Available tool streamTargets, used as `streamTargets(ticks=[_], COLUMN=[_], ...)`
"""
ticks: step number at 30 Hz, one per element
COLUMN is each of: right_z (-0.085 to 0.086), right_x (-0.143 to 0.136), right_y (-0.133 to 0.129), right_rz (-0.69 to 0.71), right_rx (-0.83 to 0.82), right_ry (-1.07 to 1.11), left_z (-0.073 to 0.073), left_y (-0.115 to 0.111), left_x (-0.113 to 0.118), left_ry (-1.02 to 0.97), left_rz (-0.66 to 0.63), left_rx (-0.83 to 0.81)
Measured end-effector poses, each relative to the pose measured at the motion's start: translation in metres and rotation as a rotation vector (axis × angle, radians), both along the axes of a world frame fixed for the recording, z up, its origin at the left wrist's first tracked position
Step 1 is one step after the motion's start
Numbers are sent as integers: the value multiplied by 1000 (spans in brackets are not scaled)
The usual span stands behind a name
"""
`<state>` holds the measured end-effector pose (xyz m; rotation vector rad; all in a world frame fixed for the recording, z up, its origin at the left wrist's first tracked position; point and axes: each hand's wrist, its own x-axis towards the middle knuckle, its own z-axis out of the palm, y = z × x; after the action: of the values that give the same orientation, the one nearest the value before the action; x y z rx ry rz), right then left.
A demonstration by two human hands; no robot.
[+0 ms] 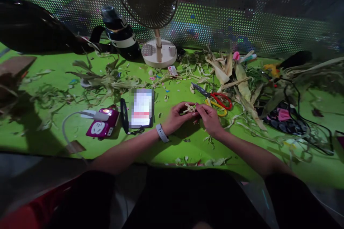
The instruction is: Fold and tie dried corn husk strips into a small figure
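Observation:
My left hand (176, 118), with a pale band on its wrist, curls around a small bundle of pale husk strips (189, 108). Against the bundle's right side, my right hand (209, 118) pinches with thumb and forefinger; the two hands meet there. Scissors with red handles (221, 101) lie just beyond my right hand, overlapping a yellow handle (219, 108). Left of my left hand, a lit phone (142, 109) rests on the green table (161, 150).
A fan (159, 53) and a dark bottle (122, 37) stand at the back. Dried husks (243, 82) pile up at the right, near a dark cable (309, 114). A purple power bank (103, 123) with a white cable lies left. Husk scraps litter the table.

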<state>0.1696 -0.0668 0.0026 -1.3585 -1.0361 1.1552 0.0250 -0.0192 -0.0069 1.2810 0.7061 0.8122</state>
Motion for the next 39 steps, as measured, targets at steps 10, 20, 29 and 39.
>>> streamTargets(ticks=[10,20,29,39], right_z=[-3,-7,1,3], right_x=[5,10,28,23], right_y=[1,2,14,15], right_rz=[37,129,143,303], right_rx=[109,83,143,71], right_ry=[-223,-224,-352,-301], left_z=[-5,-6,3,12], left_y=[6,9,11,8], left_x=[-6,-5,-7,-7], left_ry=[75,82,102,128], left_rz=[-122,-177,-315,-429], left_rx=[248,176,27,-37])
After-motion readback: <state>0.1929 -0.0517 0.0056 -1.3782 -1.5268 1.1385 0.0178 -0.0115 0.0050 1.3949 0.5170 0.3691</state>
